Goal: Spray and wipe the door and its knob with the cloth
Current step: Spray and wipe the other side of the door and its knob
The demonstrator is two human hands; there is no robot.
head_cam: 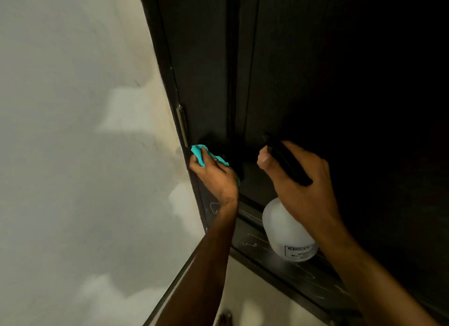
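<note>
**Cloth at the door edge, sprayer raised**

Where the fingers [198, 161] of the left hand [215, 177] curl, they pinch a soft, crumpled teal cloth [199, 153] and press it against the dark door [315, 70] close to its edge, just below a slim metal latch plate [182, 125]. A rounded black shape just above the cloth looks like the knob [206, 140], though it is too dark to make out clearly. The left wrist bends upward and the bare forearm runs down and inward toward the bottom of the view.

The right hand [301, 180] wraps around the glossy black trigger head of a spray bottle [288, 231], fingers closed around its neck, the nozzle pointing up and left toward the door. Its body is translucent white plastic, bulbous, with a printed label low on its side. The right forearm stretches away to the lower right corner.

The door has a matte, faintly grained surface with vertical grooves and a horizontal rail marked by pale scribbles. Left of the frame stands a smooth, pale painted wall [73, 131] with patchy light and shadow.
</note>
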